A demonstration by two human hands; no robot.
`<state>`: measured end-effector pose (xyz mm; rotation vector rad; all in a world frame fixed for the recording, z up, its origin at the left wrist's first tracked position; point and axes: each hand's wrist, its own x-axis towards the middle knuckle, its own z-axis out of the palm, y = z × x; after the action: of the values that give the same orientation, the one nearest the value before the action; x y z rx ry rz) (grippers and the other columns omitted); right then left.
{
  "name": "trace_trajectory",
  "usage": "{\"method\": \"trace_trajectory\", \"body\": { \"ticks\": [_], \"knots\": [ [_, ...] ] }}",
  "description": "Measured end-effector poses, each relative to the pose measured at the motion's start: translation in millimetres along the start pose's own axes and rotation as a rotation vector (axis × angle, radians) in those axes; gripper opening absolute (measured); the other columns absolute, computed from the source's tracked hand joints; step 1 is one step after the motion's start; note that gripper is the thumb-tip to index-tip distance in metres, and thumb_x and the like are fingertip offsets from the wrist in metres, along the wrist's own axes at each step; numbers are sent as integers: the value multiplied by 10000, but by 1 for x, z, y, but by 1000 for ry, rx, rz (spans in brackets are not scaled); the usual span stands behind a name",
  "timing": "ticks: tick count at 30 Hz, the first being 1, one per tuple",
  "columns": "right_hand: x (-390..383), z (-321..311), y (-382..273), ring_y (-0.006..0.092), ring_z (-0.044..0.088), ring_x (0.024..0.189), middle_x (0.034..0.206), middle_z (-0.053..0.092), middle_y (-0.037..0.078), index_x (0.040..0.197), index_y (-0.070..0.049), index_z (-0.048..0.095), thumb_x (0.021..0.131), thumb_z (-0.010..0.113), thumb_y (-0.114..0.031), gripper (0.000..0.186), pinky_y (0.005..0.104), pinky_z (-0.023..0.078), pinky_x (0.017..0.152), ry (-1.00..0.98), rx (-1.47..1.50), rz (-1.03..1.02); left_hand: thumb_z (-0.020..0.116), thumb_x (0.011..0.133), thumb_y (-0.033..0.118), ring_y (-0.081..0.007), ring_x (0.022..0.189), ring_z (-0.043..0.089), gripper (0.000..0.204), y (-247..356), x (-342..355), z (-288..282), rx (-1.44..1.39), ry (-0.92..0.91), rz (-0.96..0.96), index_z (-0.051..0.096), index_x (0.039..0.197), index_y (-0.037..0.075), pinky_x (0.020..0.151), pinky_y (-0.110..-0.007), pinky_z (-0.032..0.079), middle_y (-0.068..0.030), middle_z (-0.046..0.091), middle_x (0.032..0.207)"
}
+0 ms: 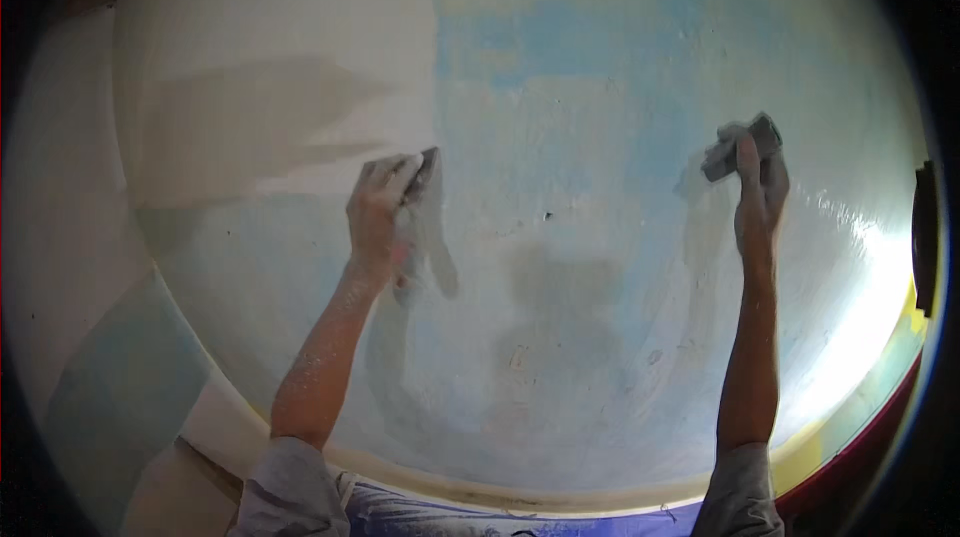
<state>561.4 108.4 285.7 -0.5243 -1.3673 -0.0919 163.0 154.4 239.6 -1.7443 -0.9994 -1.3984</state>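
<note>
Both my arms reach up to a wall [590, 152] painted in patchy white and pale blue. My right hand [757, 177] is closed round a dark grey sanding block [765, 135] and has it against the wall at the right. On the left, my left hand [378, 212] grips a thin dark sanding pad [428, 169], seen nearly edge-on, next to the border between the white and blue areas. Fingers hide part of each tool. Pale dust speckles my left forearm [325, 357].
A small dark hole [548, 216] marks the wall between my hands. Another wall [65, 267] meets it at a corner on the left. Low down, a blue-purple surface [480, 519] runs along the wall's foot. A dark object [925, 237] stands at the far right, near bright glare.
</note>
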Motion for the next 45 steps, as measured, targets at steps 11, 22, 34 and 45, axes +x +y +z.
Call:
{"method": "trace_trajectory", "body": {
  "ticks": [11, 22, 34, 45],
  "knots": [
    [82, 49, 66, 295, 663, 830, 915, 667, 210, 1075, 33, 568, 1008, 532, -273, 316, 402, 511, 754, 137, -397, -293, 696, 678, 30, -339, 993, 586, 538, -5, -9, 44, 179, 38, 185, 590, 1199, -51, 769, -388, 566, -160, 603, 1076],
    [74, 63, 95, 163, 581, 726, 791, 611, 74, 1018, -47, 568, 1022, 488, -387, 350, 344, 482, 670, 347, -252, -228, 567, 807, 70, -358, 810, 565, 176, -25, -17, 52, 25, 226, 239, 642, 906, -54, 662, -408, 507, -155, 556, 816],
    [72, 61, 86, 191, 595, 741, 806, 622, 107, 1054, -33, 557, 1021, 488, -401, 377, 375, 487, 695, 311, -219, -302, 612, 787, 47, -338, 910, 580, 284, -30, -23, 40, 76, 52, 179, 625, 1050, -59, 747, -397, 513, -139, 579, 936],
    [71, 52, 77, 251, 627, 800, 868, 646, 167, 1034, -21, 539, 1023, 490, -357, 340, 412, 496, 737, 267, -270, -241, 629, 775, 52, -294, 861, 573, 171, -27, -1, 41, 194, 118, 227, 601, 908, -50, 681, -385, 512, -123, 540, 839]
  ]
}}
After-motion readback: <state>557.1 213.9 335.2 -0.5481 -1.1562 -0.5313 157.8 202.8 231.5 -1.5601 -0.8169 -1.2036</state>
